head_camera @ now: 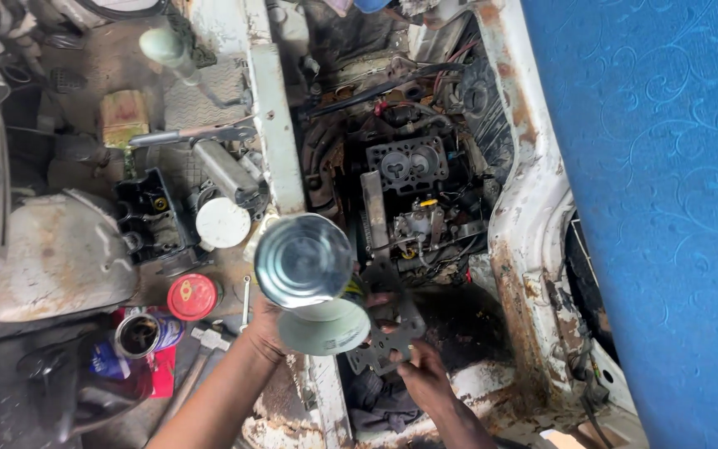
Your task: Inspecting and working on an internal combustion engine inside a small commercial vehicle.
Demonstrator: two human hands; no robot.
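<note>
My right hand is low, fingers curled around the lower edge of a flat grey gasket. My left hand, forearm angled up, grips a shiny tin can tipped over the gasket; beyond both lies the open engine

Round red metal lid at 8 o'clock; open tin with dark contents just below-left of it. Black cast cylinder head at 9 o'clock. Exposed engine block at 12 o'clock. Blue patterned cloth fills 3 o'clock.
</note>
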